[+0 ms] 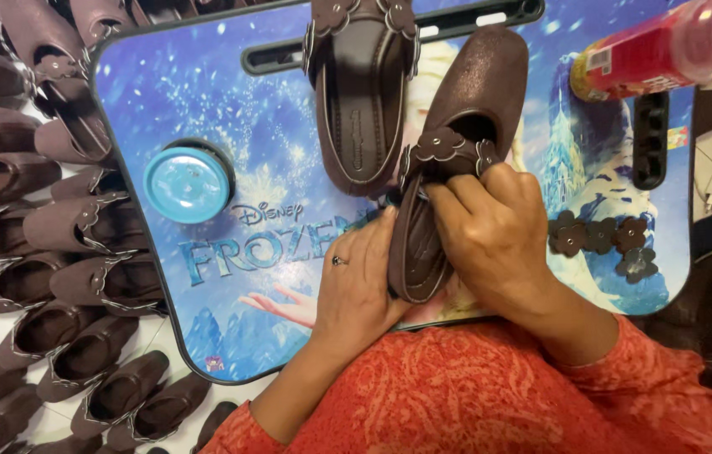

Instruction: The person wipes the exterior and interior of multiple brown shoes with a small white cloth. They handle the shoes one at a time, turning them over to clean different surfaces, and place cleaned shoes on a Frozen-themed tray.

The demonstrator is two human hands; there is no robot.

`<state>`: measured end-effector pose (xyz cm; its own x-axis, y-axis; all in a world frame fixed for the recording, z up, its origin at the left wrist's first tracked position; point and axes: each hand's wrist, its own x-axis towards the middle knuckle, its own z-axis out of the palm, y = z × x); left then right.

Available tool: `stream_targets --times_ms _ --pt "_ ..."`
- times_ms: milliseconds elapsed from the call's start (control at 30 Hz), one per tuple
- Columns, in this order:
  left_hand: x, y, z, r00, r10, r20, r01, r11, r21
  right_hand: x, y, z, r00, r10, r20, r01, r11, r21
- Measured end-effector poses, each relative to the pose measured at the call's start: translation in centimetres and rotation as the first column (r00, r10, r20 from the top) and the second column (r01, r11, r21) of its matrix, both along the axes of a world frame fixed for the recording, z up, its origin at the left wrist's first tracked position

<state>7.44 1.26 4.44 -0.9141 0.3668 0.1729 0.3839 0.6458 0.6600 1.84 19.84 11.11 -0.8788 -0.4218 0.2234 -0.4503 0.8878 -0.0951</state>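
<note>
The left hand (354,282) cups the heel of a brown shoe (457,151) lying on the blue tabletop (205,92), steadying it, while the right hand (490,231) closes its grip over the flower strap (444,150), apparently pressing it; spare flowers (600,240) lie nearby

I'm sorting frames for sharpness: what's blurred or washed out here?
Head view: the red bottle at top right is blurred and glare-washed; the brown shoe in both hands, left hand and right hand, is sharp; light is even, shadows soft.
</note>
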Motion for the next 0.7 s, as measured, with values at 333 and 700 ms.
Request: stream_targets --times_ms 333,700 --pt "-0.4 -0.7 0.1 0.994 -0.003 0.112 0.002 1.000 0.007 -2.4 0.3 0.1 0.667 0.632 0.396 -0.483 0.771 -0.416" --pt "-0.4 -0.9 0.0 0.995 0.010 0.100 -0.005 0.998 -0.058 -1.2 0.5 3.8 0.927 0.261 0.269 -0.224 0.961 -0.161"
